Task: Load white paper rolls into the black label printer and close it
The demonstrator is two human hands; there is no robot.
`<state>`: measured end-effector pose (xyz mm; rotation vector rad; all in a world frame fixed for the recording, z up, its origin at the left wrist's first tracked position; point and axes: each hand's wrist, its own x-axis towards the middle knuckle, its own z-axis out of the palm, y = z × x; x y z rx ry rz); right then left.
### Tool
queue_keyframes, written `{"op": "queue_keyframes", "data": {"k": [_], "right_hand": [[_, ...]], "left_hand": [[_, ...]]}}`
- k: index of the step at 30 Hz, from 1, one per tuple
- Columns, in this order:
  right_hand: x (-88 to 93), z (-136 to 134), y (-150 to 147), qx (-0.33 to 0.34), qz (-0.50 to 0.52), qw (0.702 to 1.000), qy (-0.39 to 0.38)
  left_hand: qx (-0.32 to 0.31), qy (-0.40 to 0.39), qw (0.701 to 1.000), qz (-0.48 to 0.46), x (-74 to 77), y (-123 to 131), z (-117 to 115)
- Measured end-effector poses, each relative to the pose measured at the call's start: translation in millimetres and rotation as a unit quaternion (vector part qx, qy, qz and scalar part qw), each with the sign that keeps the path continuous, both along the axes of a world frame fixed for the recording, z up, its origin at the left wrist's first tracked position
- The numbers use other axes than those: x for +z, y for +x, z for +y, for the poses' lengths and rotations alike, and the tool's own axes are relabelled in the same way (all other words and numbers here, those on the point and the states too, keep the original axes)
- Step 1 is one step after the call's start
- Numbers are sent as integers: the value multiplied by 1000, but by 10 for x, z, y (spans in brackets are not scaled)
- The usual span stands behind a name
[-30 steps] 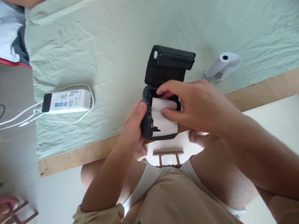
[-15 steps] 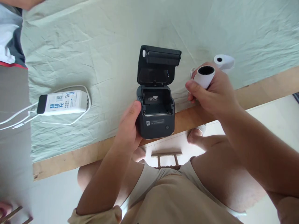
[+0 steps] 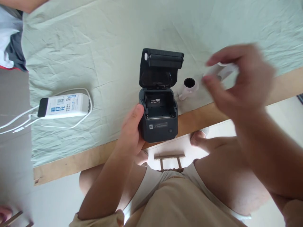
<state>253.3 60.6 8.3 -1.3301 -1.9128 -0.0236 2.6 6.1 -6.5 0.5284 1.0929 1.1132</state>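
Observation:
My left hand (image 3: 132, 127) grips the left side of a dark label printer (image 3: 159, 130) at the table's front edge. The printer's lid (image 3: 161, 71) is raised, and its paper compartment holds no roll. Just right of the printer, a small paper roll (image 3: 188, 90) with a dark core stands on the cloth. My right hand (image 3: 241, 75), blurred by motion, has thumb and fingers spread apart. Between and behind those fingers shows another white paper roll (image 3: 228, 72), partly hidden; no grip on it is visible.
A pale green cloth (image 3: 113, 41) covers the table, whose bare wooden edge (image 3: 78, 159) faces me. On the left lies a white charger (image 3: 66, 105) with cables. Another person's clothing (image 3: 10, 39) shows at the upper left. A wooden stool (image 3: 169, 157) is below.
My right hand has let go of the roll with the dark core, which now stands beside the printer. The hand has moved right, to the other roll. My left hand keeps holding the printer.

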Motion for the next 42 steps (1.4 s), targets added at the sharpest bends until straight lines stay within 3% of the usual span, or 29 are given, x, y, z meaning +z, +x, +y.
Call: {"op": "queue_keyframes", "data": {"k": [2,6,9,11,14,17,19,21,24,29,36,42], "right_hand": [[42,65,172,-36,-1,999,39],[-172,290,483,-56,-68,993,-82],[-313,367,539,-73,-52,988,-125],[-279,337,488,-78,19,989,-123],[-67,187,316,-32,119,989,-84],[164,-33,42,57,114,992,-14],[237,-162,-178,121,66,990,-13],[237,-230,-384,166,20,985,-41],[177,-204,-579,163,-19,984,-74],[107,-109,-628,158,-77,980,-91],[134,-206,-627,177,-43,983,-11],[91,-374,-640,260,-45,964,-7]], "left_hand": [[-15,8,1000,-6,9,-1,7],[-28,13,999,-8,8,-12,16],[-20,-7,1000,2,-3,-22,6],[-14,-13,1000,7,-9,-19,-2],[9,-1,1000,3,-16,-5,-8],[4,7,1000,14,-26,-7,-12],[-6,22,999,30,-24,-14,-16],[-1,39,998,44,-8,-16,-16],[6,35,998,57,27,-9,-12],[2,37,997,61,33,-3,-20],[-16,9,998,56,74,9,-39],[-19,21,999,15,102,12,-14]]}}
